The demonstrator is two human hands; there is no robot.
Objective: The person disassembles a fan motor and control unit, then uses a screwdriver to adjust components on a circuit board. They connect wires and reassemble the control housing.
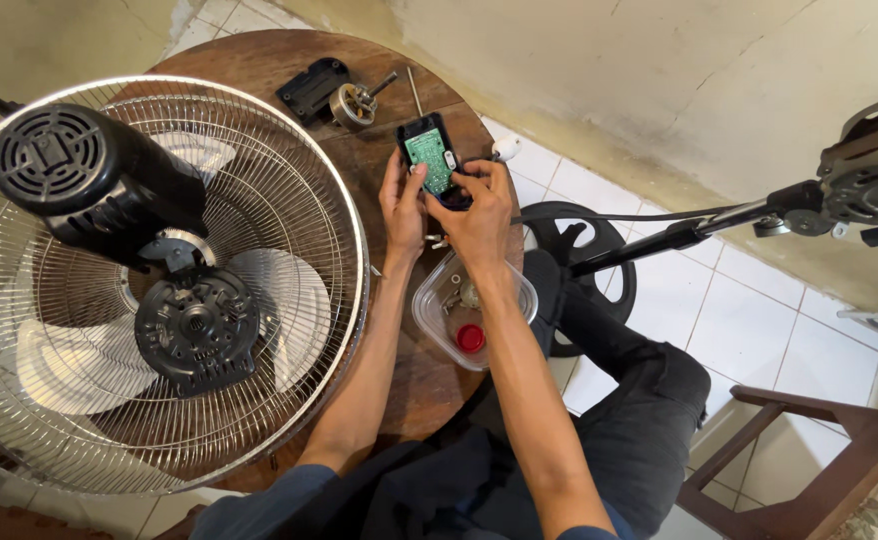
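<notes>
A small black housing with a green circuit board [429,157] inside it lies on the round wooden table [259,70], and both hands hold it. My left hand [402,205] grips its left side, thumb near the board. My right hand [479,215] holds its lower right edge with fingers curled on it. Just below my hands sits a clear plastic container [429,315] holding a red cap [470,338] and small metal parts.
A large fan with wire guard [289,180], black motor [84,175] and pale blades covers the table's left. A black cover [311,88] and small motor part [354,105] lie at the far edge. A fan stand [759,215] rises at right; a wooden chair [809,450] stands lower right.
</notes>
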